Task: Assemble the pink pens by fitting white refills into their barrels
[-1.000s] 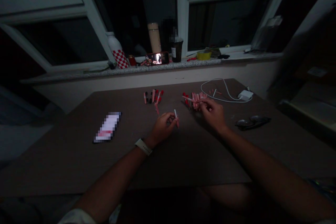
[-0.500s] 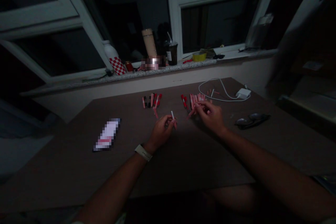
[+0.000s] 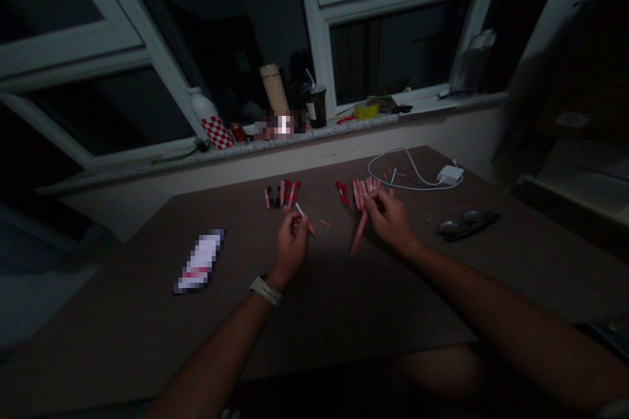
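Note:
My left hand (image 3: 291, 245) is shut on a slim white-and-pink stick (image 3: 304, 220), whose white end points up and whose pink end sticks out to the right. My right hand (image 3: 388, 219) holds a long pink tube (image 3: 359, 233) that points down toward me, and its fingers rest at the edge of a bunch of pink and red pen-like tubes (image 3: 361, 195). A smaller row of similar tubes (image 3: 281, 195), some black, lies ahead of my left hand. A short pink piece (image 3: 324, 223) lies on the table between my hands.
The brown table (image 3: 314, 314) holds a pixelated card (image 3: 200, 262), dark glasses (image 3: 466, 222), and a white charger (image 3: 449, 175) with its looped cable. Beyond it, a window sill (image 3: 344, 126) carries bottles, a cup, tape and a phone.
My left hand has drawn back and turned its stick to the right. The pink tube in my right hand now points down toward me. The view has tilted slightly.

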Tool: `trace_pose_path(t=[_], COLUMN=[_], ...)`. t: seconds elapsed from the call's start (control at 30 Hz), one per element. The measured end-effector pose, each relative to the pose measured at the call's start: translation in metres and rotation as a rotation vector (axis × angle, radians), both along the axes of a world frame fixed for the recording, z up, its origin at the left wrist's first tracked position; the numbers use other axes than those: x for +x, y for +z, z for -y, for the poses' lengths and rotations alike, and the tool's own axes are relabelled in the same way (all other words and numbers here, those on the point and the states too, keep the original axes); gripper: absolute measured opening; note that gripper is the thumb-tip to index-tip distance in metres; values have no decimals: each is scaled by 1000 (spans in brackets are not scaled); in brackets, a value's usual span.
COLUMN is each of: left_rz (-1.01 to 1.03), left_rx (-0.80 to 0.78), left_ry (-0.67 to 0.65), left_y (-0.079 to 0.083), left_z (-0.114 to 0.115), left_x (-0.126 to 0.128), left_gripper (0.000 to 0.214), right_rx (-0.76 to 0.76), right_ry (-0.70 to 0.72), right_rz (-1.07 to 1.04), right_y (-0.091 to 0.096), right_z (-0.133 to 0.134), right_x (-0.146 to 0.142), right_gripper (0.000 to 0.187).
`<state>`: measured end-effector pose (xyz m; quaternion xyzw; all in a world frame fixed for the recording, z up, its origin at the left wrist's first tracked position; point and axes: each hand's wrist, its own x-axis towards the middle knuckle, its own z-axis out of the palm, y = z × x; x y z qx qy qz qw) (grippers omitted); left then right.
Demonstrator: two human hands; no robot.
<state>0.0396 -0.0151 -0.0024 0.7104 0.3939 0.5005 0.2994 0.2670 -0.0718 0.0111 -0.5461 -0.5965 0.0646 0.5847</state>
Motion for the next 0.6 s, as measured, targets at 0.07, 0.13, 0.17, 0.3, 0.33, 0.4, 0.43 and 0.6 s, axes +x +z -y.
trace_pose_path(t=[0.07, 0.13, 0.17, 0.3, 0.33, 0.4, 0.43, 0.6], left_rz=[39, 58, 68, 76, 59, 5, -22, -65], left_rx=[-32, -61, -77, -138, -149, -160, -159, -124], left_ry=[-1, -21, -45, -188, -212, -239, -244, -237], left_y=[-1, -2, -2, -1, 0, 1, 1, 0], left_z=[-1, -2, -2, 2, 4, 8, 10, 12], left_x=[0, 1, 1, 3, 4, 6, 7, 7], left_gripper=[21, 22, 22, 23, 23, 24, 24, 24], right_rx=[-60, -155, -203, -382, -431, -480, -478, -450], right_ry=[69, 194, 258, 411, 440, 480, 490, 583], right_rz=[-74, -223, -310, -470, -435, -291, -207, -28], right_y=[-2, -7, -10, -26, -29, -34, -35, -31], right_z=[-2, -5, -7, -16, -17, -18, -17, -9], right_x=[-1, -5, -7, -14, -16, -18, -20, -26], right_gripper=[38, 38, 38, 40, 40, 41, 41, 34])
